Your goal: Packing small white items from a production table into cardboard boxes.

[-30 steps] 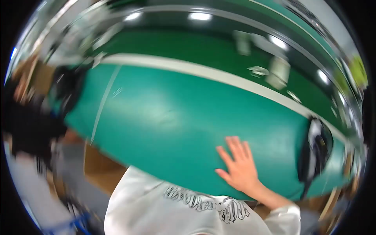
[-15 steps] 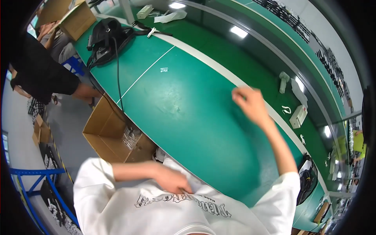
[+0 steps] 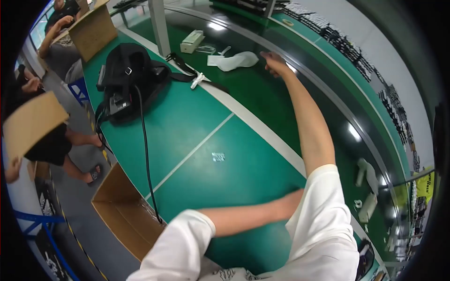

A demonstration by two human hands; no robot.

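My right hand reaches far over the green belt, just right of a white plastic-wrapped item and apart from it. Its fingers are loosely bent and spread, with nothing seen in them. Over the green table, my left hand is smeared by motion and partly behind my right sleeve, so its fingers cannot be made out. A small, pale, printed sticker lies on the table.
A black backpack with a cable stands at the far left of the table. An open cardboard box sits beside the table's left edge. White boxes lie on the belt. Another person holds a cardboard piece at left.
My right hand has moved from over the table's far edge out across the belt. My left hand has left my shirt front and swung right over the table. The view has shifted leftward.
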